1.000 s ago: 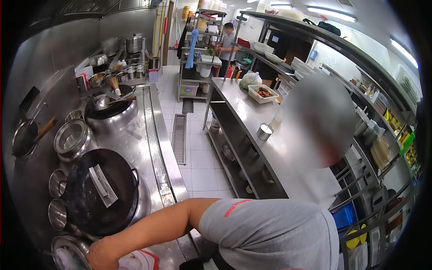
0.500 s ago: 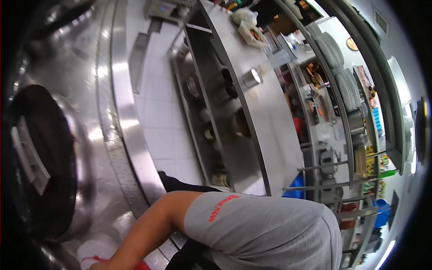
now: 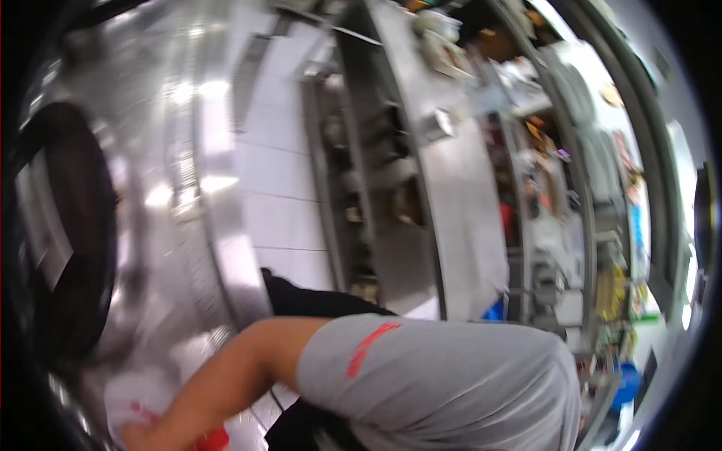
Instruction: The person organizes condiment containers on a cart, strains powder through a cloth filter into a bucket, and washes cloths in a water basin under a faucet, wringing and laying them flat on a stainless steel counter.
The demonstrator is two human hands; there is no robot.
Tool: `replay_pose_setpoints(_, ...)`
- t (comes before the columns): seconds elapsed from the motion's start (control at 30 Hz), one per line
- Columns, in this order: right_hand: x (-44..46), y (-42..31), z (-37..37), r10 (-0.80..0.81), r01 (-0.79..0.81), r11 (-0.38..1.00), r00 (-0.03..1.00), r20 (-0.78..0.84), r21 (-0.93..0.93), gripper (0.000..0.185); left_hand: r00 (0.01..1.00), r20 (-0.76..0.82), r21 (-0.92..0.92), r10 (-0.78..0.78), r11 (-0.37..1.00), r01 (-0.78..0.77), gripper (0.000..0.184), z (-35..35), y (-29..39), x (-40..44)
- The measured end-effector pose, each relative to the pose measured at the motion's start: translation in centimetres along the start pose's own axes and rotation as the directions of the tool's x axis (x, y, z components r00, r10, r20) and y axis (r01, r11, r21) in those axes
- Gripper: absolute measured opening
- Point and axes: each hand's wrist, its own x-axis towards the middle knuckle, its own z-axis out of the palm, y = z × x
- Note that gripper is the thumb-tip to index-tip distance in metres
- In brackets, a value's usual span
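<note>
Although the view is blurred by motion, the right hand (image 3: pixel 143 436) can be seen at the lower left edge, with its wrist bent a little downward. It is placed at a white thing with red marks (image 3: pixel 139 395), which is perhaps a cloth or a bag. How wide the fingers are opened, I cannot tell, because they are smeared and partly cut by the lower border; I also cannot tell whether they grasp this white thing or only lie against it. A red patch (image 3: pixel 214 438) shows on the other side of the wrist. The left hand is outside the view, so the state of its fingers cannot be told.

The white thing lies at the near end of the steel cooking bench (image 3: pixel 143 150), just beside the dark wok (image 3: pixel 86 233). Inside the wok rests a long, light grey piece (image 3: pixel 47 218), apart from the hand. The bare forearm comes out of a grey sleeve (image 3: pixel 444 368) with red letters and crosses over the edge of this bench.

Beyond the tiled floor (image 3: pixel 286 188) stands a second steel bench (image 3: pixel 466 225), with shelf space under its top. On it are a metal cup (image 3: pixel 438 124) and, farther away, a pale tray (image 3: pixel 444 54) near a plastic bag (image 3: pixel 438 26).
</note>
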Motion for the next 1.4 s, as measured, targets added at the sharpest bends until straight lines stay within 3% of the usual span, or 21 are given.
replay_pose_setpoints(0.13, -0.3, -0.5, 2.3, 0.113, -0.135, 0.990, 0.920, 0.376, 0.035, 0.018, 0.974, 0.071, -0.428, -0.215, 0.875, 0.225, 0.050, -8.2, -0.7, -4.2)
replay_pose_setpoints(0.2, 0.0, -0.1, 2.3, 0.138, -0.126, 0.990, 0.783, 0.606, -0.064, 0.018, 0.909, 0.201, -0.811, -0.364, 0.458, 0.363, 0.049, -12.7, 4.9, -9.8)
replay_pose_setpoints(0.23, 0.4, 0.1, 1.9, 0.137, -0.078, 0.990, 0.715, 0.685, -0.117, 0.018, 0.964, 0.090, -0.435, -0.251, 0.861, 0.265, 0.043, -17.6, 15.4, -13.3)
replay_pose_setpoints(0.33, 1.9, 0.8, -0.4, 0.133, 0.110, 0.966, 0.561, 0.817, -0.233, 0.020, 0.928, 0.164, -0.736, -0.336, 0.585, 0.342, 0.032, -21.1, 24.0, -20.5)
replay_pose_setpoints(0.37, 2.6, 0.4, -2.0, 0.145, 0.114, 0.962, 0.562, 0.814, -0.250, 0.021, 0.960, 0.147, -0.705, -0.240, 0.655, 0.272, 0.032, -20.7, 24.0, -22.7)
replay_pose_setpoints(0.47, 4.7, -2.3, -9.9, 0.189, -0.037, 0.976, 0.639, 0.746, -0.216, 0.029, 0.949, 0.112, -0.786, -0.295, 0.558, 0.266, 0.037, -21.4, 27.5, -26.2)
replay_pose_setpoints(0.5, 5.9, -3.3, -13.0, 0.063, 0.047, 0.990, 0.695, 0.716, -0.133, 0.029, 0.944, 0.108, -0.773, -0.311, 0.571, 0.276, 0.034, -22.3, 28.5, -26.5)
replay_pose_setpoints(0.53, 7.3, -2.5, -14.4, -0.167, 0.265, 0.964, 0.662, 0.730, -0.020, 0.029, 0.942, 0.116, -0.756, -0.315, 0.587, 0.289, 0.031, -23.7, 29.6, -26.4)
replay_pose_setpoints(0.57, 7.7, -2.6, -16.8, -0.201, 0.174, 0.979, 0.758, 0.620, 0.105, 0.028, 0.944, 0.118, -0.739, -0.309, 0.607, 0.291, 0.028, -24.6, 30.2, -26.1)
replay_pose_setpoints(0.6, 8.7, -2.0, -18.5, -0.392, 0.354, 0.919, 0.797, 0.460, 0.170, 0.029, 0.939, 0.104, -0.708, -0.329, 0.639, 0.302, 0.024, -24.9, 29.9, -25.7)
replay_pose_setpoints(0.63, 9.1, -4.8, -21.7, -0.139, 0.046, 0.982, 0.834, 0.534, 0.184, 0.029, 0.937, 0.079, -0.676, -0.340, 0.673, 0.300, 0.020, -25.4, 29.5, -24.9)
replay_pose_setpoints(0.73, 10.6, -6.5, -26.6, -0.081, -0.088, 0.954, 0.844, 0.530, 0.285, 0.031, 0.934, -0.151, -0.644, -0.324, 0.749, 0.156, 0.020, -29.1, 30.6, -23.3)
replay_pose_setpoints(0.83, 11.7, -7.7, -29.3, -0.106, -0.038, 0.931, 0.923, 0.370, 0.362, 0.028, 0.870, -0.392, -0.592, -0.299, 0.806, 0.010, 0.027, -33.7, 31.8, -22.2)
replay_pose_setpoints(0.87, 11.4, -11.5, -31.9, -0.045, -0.046, 0.964, 0.944, 0.327, 0.263, 0.032, 0.842, -0.451, -0.588, -0.296, 0.808, -0.030, 0.028, -35.3, 32.2, -21.7)
replay_pose_setpoints(0.97, 12.3, -13.2, -33.9, -0.041, -0.019, 0.966, 0.974, 0.225, 0.257, 0.031, 0.782, -0.497, -0.592, -0.377, 0.806, 0.012, 0.027, -39.8, 32.4, -20.3)
replay_pose_setpoints(1.03, 13.0, -13.9, -35.1, -0.051, 0.003, 0.959, 0.986, 0.162, 0.282, 0.030, 0.680, -0.717, -0.461, -0.151, 0.834, -0.302, 0.031, -42.1, 33.0, -18.0)
replay_pose_setpoints(1.1, 12.2, -15.8, -35.2, -0.084, 0.100, 0.959, 0.994, -0.072, 0.263, 0.028, 0.614, -0.787, -0.352, -0.059, 0.860, -0.368, 0.033, -44.4, 34.1, -17.2)
replay_pose_setpoints(1.17, 12.3, -15.7, -35.4, -0.168, 0.221, 0.945, 0.960, -0.222, 0.240, 0.019, 0.649, -0.753, -0.321, -0.107, 0.921, -0.221, 0.033, -46.5, 35.4, -17.3)
replay_pose_setpoints(1.23, 11.6, -16.7, -34.7, -0.119, 0.183, 0.951, 0.960, -0.253, 0.248, 0.017, 0.738, -0.656, -0.367, -0.159, 0.921, -0.128, 0.035, -47.6, 36.3, -17.7)
replay_pose_setpoints(1.33, 11.5, -12.8, -32.6, 0.012, 0.006, 0.970, 0.997, -0.072, 0.244, 0.025, 0.749, -0.638, -0.513, -0.179, 0.824, -0.240, 0.031, -44.3, 35.1, -17.2)
replay_pose_setpoints(1.4, 10.3, -12.1, -28.8, -0.001, 0.014, 0.790, 1.000, -0.022, 0.613, 0.022, 0.845, -0.464, -0.768, -0.267, 0.597, -0.234, 0.025, -40.1, 32.8, -17.6)
